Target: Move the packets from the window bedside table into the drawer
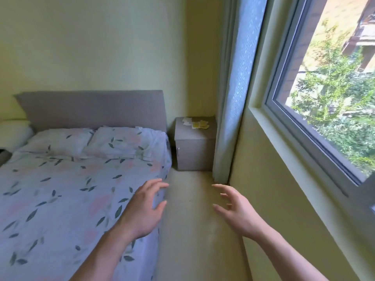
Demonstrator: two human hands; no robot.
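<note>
While both arms reach forward over the strip of floor between bed and wall, neither hand holds anything. To the left of the left hand lies the bed with a pale sheet printed with dark leaves and pink flowers (60,189), and beyond it, further from the hand, two pillows in the same fabric (97,142) lean at the foot of a grey padded headboard (91,108). The left hand (145,209) hangs above the edge of the mattress, its fingers spread apart and slightly bent, the palm turned toward the other hand. Between the two hands the beige carpeted floor (188,220) is visible. Well ahead of both hands, in the corner of the room, stands the small grey box-shaped bedside cabinet (194,151); its front shows a small pale knob at the left side, and the front is closed. On its worktop lie the small flat packets, white and yellow (195,124), in a loose group near the back; how many they are I cannot tell. The right hand (233,209) is also with fingers apart and relaxed, the palm facing left. Ahead and to the right of it hangs a pale blue patterned curtain (237,98), touching the floor just beside the cabinet, and further to the right is the large window with a grey frame (304,128), green bushes behind its glass.
</note>
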